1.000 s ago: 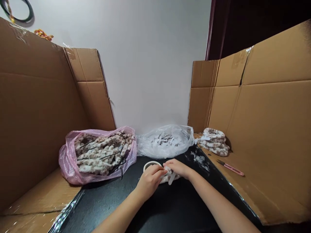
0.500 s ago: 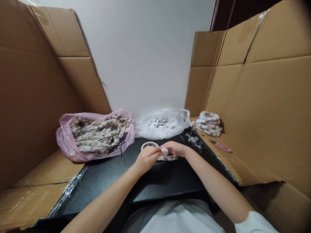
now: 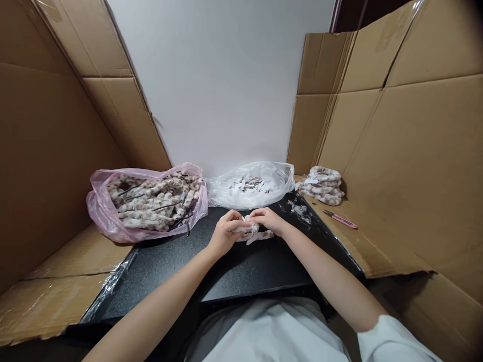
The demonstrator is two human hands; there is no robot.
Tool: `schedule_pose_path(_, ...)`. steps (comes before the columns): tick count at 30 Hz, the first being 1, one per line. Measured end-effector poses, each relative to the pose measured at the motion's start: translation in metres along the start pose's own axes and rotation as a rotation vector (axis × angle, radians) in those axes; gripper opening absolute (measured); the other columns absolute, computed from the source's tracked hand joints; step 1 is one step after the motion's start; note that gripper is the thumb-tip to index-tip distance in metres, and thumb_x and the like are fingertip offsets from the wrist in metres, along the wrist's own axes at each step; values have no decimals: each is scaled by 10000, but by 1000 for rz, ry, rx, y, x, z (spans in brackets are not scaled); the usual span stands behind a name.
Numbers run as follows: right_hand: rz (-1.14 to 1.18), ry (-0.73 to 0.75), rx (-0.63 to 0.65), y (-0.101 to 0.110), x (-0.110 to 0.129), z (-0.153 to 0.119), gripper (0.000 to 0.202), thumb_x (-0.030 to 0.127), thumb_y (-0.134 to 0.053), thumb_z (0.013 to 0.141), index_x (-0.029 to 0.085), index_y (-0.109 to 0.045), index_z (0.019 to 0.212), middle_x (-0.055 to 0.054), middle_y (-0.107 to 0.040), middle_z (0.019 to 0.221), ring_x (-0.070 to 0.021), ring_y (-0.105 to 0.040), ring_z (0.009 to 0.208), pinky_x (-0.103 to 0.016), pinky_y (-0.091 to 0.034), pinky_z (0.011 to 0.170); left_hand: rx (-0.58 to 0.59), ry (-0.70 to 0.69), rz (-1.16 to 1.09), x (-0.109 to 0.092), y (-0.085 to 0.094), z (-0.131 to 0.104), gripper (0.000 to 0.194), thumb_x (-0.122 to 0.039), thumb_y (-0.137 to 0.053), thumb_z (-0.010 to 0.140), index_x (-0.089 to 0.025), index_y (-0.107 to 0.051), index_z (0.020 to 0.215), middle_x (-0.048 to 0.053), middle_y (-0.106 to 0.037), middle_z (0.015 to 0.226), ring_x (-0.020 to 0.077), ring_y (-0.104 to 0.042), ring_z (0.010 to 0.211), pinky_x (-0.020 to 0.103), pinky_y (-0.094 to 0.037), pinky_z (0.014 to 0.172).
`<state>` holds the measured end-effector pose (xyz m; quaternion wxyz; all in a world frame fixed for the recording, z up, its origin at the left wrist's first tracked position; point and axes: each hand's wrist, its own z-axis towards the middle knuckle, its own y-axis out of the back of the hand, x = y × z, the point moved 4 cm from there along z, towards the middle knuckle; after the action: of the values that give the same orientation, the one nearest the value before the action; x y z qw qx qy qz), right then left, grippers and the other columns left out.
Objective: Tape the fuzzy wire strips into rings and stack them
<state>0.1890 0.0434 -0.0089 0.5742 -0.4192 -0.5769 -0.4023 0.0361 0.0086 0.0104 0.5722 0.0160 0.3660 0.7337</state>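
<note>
A fluffy white and brown band lies at the middle of the black tabletop, under my fingertips. My left hand pinches the band from the left. From the right, my right hand has its fingers closed on the same piece, close to the left fingertips. A small white strip sticks out below the fingers, over the band. The fingertips nearly meet, and they hide part of the piece between them.
Behind on the left is a pink bag of fluffy bands with dark cords. A clear bag holds white tags. Stacked fluffy rings and pink-handled snips lie right, near white fluff. Cardboard walls stand on both sides.
Both hands have turned and drawn closer together over the band. A white strip now shows below the fingers, and the white ring behind my left hand is mostly hidden. The view has shifted slightly.
</note>
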Motion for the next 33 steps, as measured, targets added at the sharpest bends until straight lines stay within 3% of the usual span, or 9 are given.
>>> schedule_pose_path(4, -38, -205, 97, -3, -10, -2, 57, 152, -624, 592, 135, -672, 566, 44, -493, 428, -71, -372, 457, -217, -266, 486, 113, -54, -58, -1, -5, -2, 186, -290, -581, 866, -192, -739, 858, 19, -517, 797, 106, -526, 707, 232, -453, 621)
schedule_pose_path(7, -34, -190, 89, -4, -11, -2, 49, 153, -638, 583, 135, -678, 561, 46, -500, 426, -65, -363, 449, -216, -261, 481, 172, -82, -54, -3, -7, -3, 191, -279, -560, 880, -198, -733, 872, 23, -543, 802, 115, -540, 744, 240, -458, 659)
schedule_pose_path(12, 32, 29, 5, -1, -1, 1, 128, 244, -736, 549, 142, -689, 609, 28, -598, 535, -85, -472, 518, -230, -352, 544, 63, 29, -70, 4, -2, -1, 112, -235, -627, 829, -208, -731, 860, 14, -549, 804, 116, -548, 739, 233, -450, 664)
schedule_pose_path(17, -70, 264, -64, 0, 4, 3, 204, 350, -757, 596, 161, -693, 644, -9, -648, 649, -133, -554, 609, -276, -425, 615, -26, 220, -202, 15, -3, -1, 102, -245, -713, 744, -203, -738, 834, 15, -583, 798, 129, -576, 737, 231, -455, 661)
schedule_pose_path(24, -294, 567, -147, 0, 11, -2, 123, 295, -675, 712, 183, -717, 683, -27, -645, 686, -140, -555, 647, -276, -435, 624, -53, 399, -359, 22, -9, -3, 154, -288, -745, 700, -174, -735, 802, 58, -706, 864, 183, -643, 820, 285, -483, 775)
schedule_pose_path(27, -241, 548, -137, -1, 9, 0, 123, 294, -678, 699, 177, -715, 683, -23, -637, 682, -131, -543, 623, -267, -422, 597, -68, 466, -368, 22, -8, -5, 186, -307, -752, 684, -165, -728, 801, 56, -714, 865, 186, -646, 807, 283, -484, 762)
schedule_pose_path(33, 8, 354, -72, -4, 3, 2, 143, 304, -745, 613, 171, -696, 627, -1, -648, 656, -127, -560, 629, -264, -436, 621, -93, 545, -405, 18, -8, -4, 198, -318, -748, 678, -140, -705, 752, 62, -710, 822, 187, -636, 782, 286, -477, 755)
